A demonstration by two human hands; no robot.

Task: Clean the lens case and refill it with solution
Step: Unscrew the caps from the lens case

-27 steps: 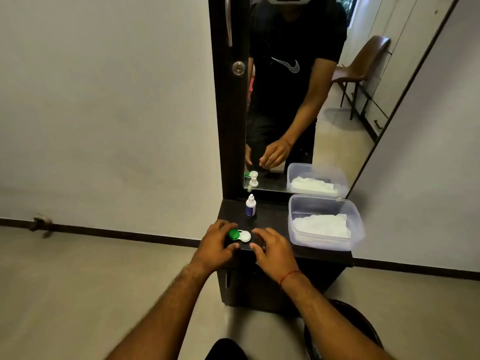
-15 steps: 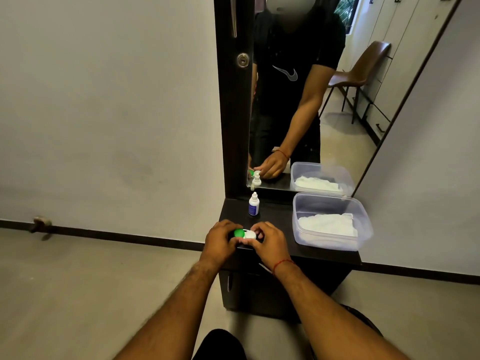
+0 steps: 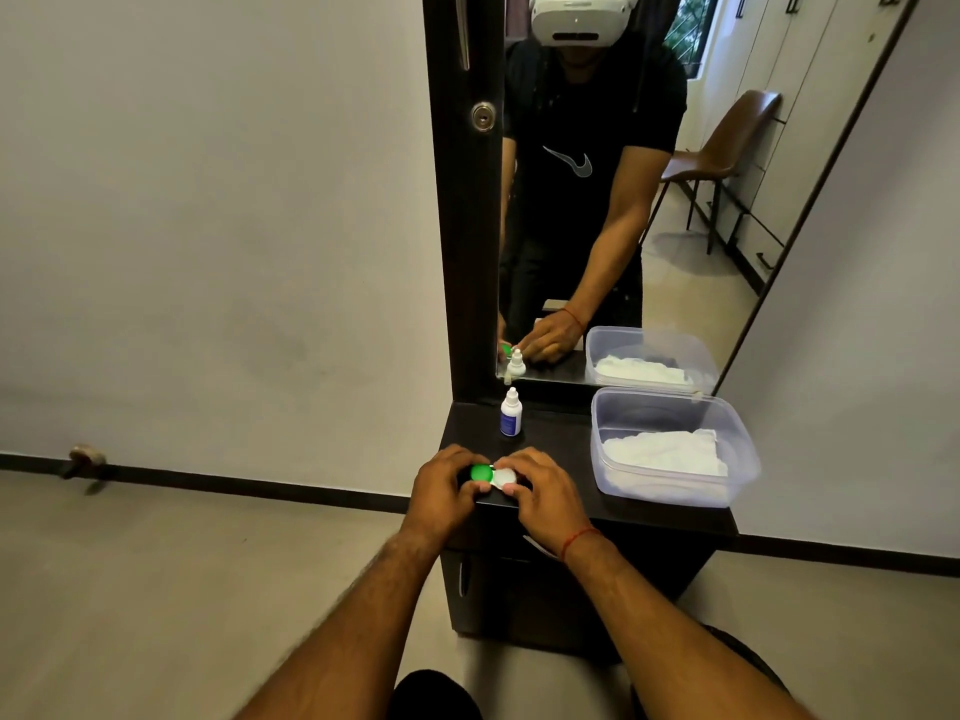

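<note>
The lens case (image 3: 492,475) lies near the front edge of the dark dresser top (image 3: 561,449), with a green cap on its left and a white cap on its right. My left hand (image 3: 441,488) grips the green-cap end with curled fingers. My right hand (image 3: 540,491) curls around the white-cap end, thumb and fingertips on it. Behind the case a small white solution bottle (image 3: 511,414) with a blue label stands upright, capped.
A clear plastic tub (image 3: 675,491) holding white tissue sits on the right of the dresser top. A mirror (image 3: 623,200) rises behind it, with a dark door frame on its left. A black bin stands on the floor at the lower right.
My right hand slid left from the dresser edge onto the white cap end. Both hands now close around the case, and the camera has moved closer.
</note>
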